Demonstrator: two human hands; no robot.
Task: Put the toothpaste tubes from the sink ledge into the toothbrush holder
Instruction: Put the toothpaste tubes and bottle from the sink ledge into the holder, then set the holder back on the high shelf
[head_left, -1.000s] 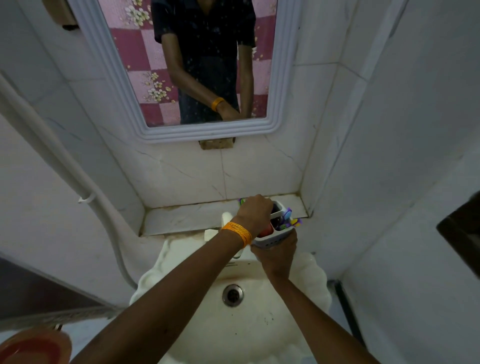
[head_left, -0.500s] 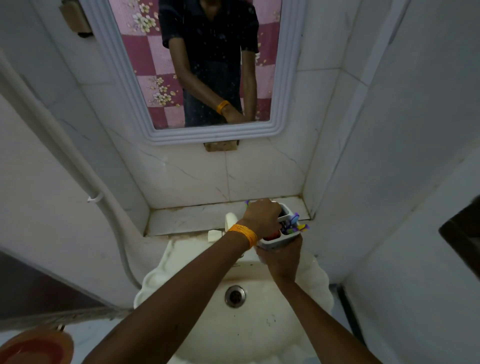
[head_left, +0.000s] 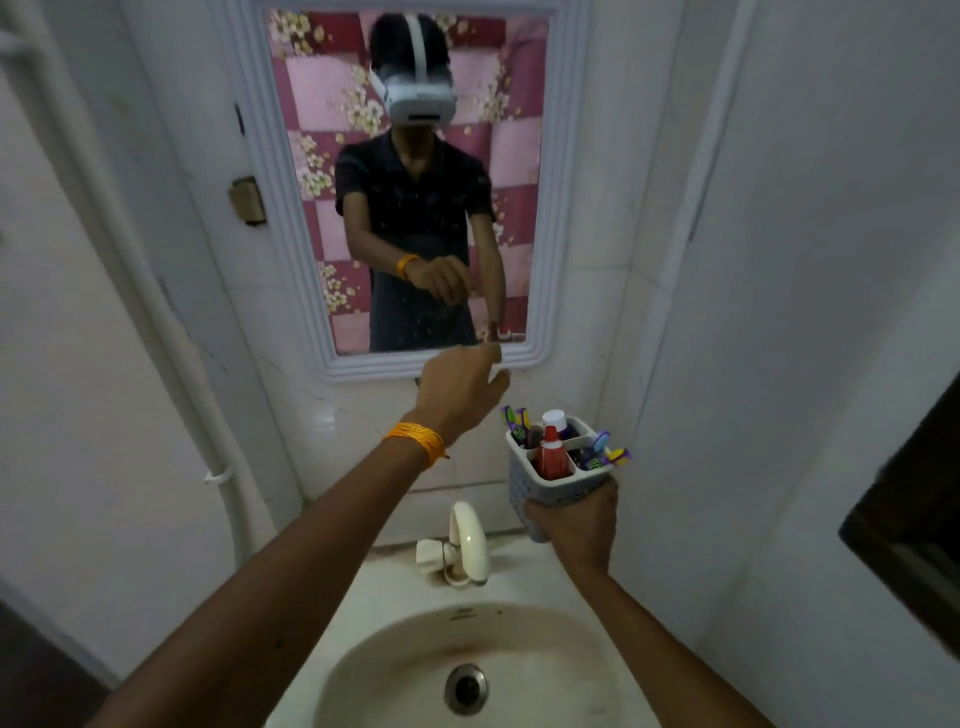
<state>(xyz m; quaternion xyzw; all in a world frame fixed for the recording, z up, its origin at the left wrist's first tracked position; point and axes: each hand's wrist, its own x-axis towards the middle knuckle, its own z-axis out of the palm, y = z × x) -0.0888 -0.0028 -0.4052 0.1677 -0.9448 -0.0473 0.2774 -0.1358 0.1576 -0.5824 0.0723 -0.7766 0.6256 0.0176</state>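
My right hand (head_left: 574, 525) has its fingers clamped round the lower body of the toothbrush holder (head_left: 558, 470), carrying it in the air above the tap (head_left: 465, 543) and right of the mirror (head_left: 405, 182), close to the right wall. A red toothpaste tube (head_left: 551, 454) stands cap-up in the near compartment, and a white cap (head_left: 554, 417) shows just behind it, probably the second tube, though I cannot confirm. Toothbrushes (head_left: 517, 423) lean out at the far left and right corners. My left hand (head_left: 462, 392) is raised toward the bottom of the mirror frame, fingers loosely apart, holding nothing I can see. The ledge is mostly hidden behind my left arm, and no tube shows on its visible part. Judgement: loading looks done; what remains is setting the holder down. Method: keep it upright so the leaning brushes do not spill, lower it onto a flat part of the ledge, steady the rim with my left hand, release only once the base sits flat.
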